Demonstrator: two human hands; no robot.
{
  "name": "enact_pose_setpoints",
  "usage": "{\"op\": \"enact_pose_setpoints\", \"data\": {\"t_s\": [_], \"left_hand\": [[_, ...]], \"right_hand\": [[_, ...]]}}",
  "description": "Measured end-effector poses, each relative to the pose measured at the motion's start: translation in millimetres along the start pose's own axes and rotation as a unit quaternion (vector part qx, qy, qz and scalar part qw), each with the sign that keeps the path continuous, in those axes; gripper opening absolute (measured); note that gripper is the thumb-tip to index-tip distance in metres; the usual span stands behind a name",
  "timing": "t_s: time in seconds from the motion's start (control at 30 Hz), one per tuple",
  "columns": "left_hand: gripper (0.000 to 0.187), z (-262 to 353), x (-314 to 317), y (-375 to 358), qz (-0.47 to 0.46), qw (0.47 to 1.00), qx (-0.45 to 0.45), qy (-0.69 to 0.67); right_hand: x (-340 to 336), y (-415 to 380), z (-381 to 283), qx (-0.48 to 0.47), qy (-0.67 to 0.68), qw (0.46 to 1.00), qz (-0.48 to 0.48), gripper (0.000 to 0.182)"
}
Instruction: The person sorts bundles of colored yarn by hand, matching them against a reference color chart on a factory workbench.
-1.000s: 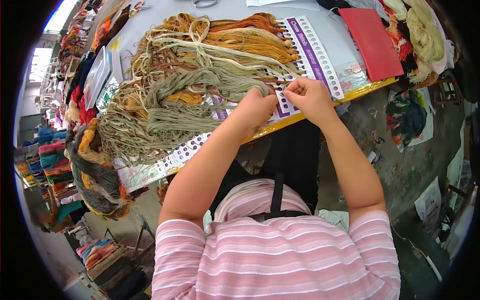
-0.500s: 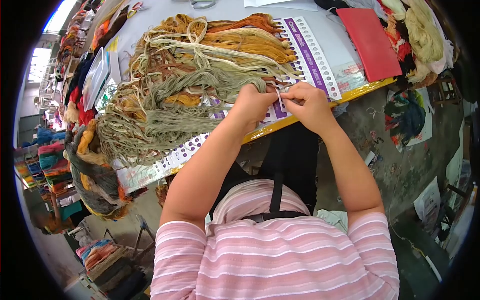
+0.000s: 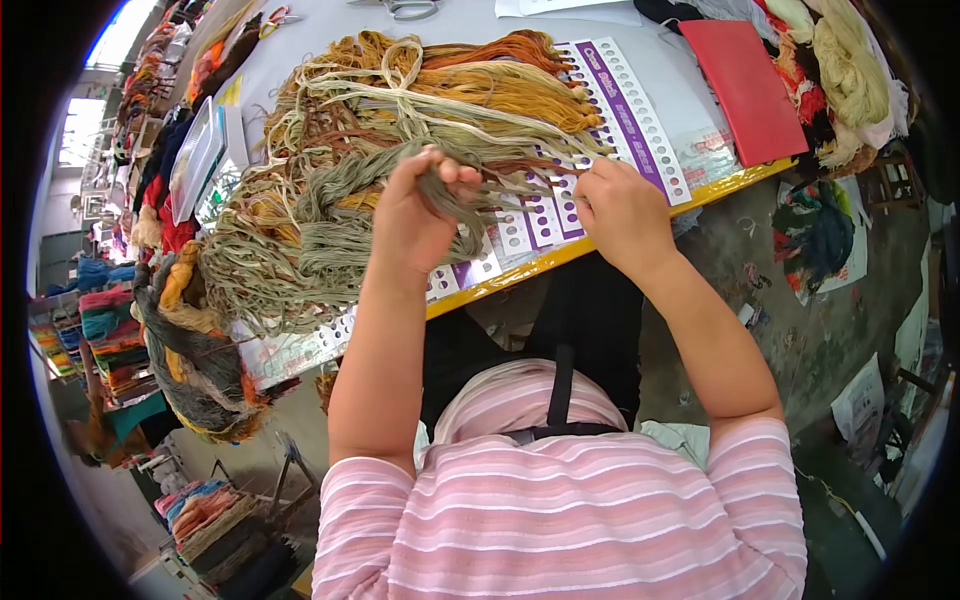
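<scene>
My left hand [image 3: 425, 205] is raised over the front of the thread pile, its fingers curled round a bundle of grey-green thread [image 3: 455, 190]. My right hand [image 3: 618, 212] is closed at the edge of a white and purple punched card [image 3: 632, 125]; what its fingertips pinch is too small to make out. Between the hands, thread ends lie over more punched cards [image 3: 515, 232]. Orange and mustard threads [image 3: 515, 88] run to the holes of the card. Cream strands [image 3: 400, 75] are looped round the bundles at the back.
A red booklet [image 3: 745, 92] lies on the right of the table, beside loose skeins [image 3: 850, 65]. Scissors [image 3: 410, 9] are at the back edge. Dark grey and orange skeins [image 3: 185, 340] hang at the left corner. Yellow tape [image 3: 520, 272] runs along the front edge.
My left hand has moved left and up, away from my right hand, drawing the grey-green thread with it. My right hand has shifted slightly right. The view has shifted a little.
</scene>
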State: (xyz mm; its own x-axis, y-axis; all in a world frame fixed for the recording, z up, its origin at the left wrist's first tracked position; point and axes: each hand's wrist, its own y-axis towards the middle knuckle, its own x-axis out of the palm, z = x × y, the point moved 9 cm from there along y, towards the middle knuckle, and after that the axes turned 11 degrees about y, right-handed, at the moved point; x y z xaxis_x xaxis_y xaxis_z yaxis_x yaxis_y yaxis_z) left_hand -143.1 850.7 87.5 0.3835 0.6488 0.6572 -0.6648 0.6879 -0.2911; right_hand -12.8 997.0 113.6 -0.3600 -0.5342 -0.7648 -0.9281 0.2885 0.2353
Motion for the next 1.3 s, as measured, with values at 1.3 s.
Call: {"op": "enact_pose_setpoints", "data": {"t_s": [1.3], "left_hand": [[0.051, -6.2, 84.7, -58.5, -0.162, 0.970, -0.158, 0.091]], "right_hand": [[14.7, -8.0, -63.1, 0.147, 0.638, 0.756, 0.028, 0.016]]}}
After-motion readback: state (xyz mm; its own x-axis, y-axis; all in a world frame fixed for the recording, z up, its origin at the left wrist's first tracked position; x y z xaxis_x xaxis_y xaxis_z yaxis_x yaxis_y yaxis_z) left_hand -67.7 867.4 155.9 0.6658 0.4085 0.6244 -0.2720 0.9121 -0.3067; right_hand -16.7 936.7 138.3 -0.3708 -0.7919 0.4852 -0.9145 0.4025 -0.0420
